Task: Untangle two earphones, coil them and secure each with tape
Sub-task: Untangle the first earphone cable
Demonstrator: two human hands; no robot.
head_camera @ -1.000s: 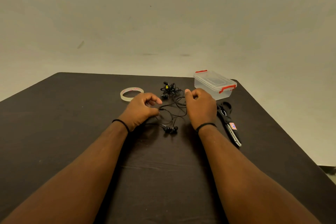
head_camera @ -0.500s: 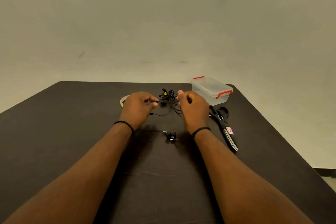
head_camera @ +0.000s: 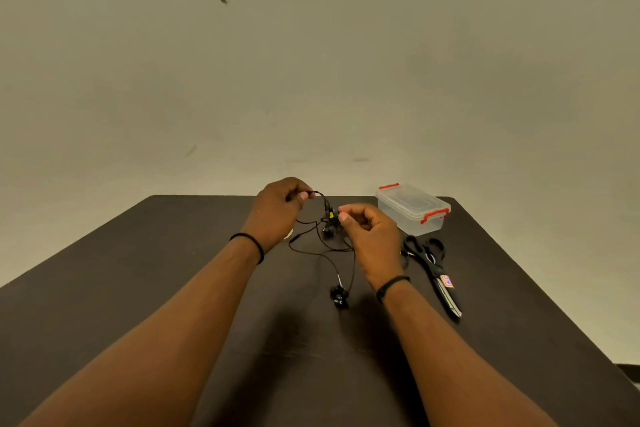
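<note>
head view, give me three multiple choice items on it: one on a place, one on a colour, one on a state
1. Where do the scissors lie?
A. right of the right hand
B. inside the box
C. left of the left hand

2. What colour are the clips on the clear box?
A. blue
B. red
C. green

3. What is the left hand doing?
A. lying flat
B. gripping tape
C. pinching an earphone cable

1 A: they lie beside the right wrist.
2 B: both latches are red.
3 C: the wire leaves its fingers.
</note>
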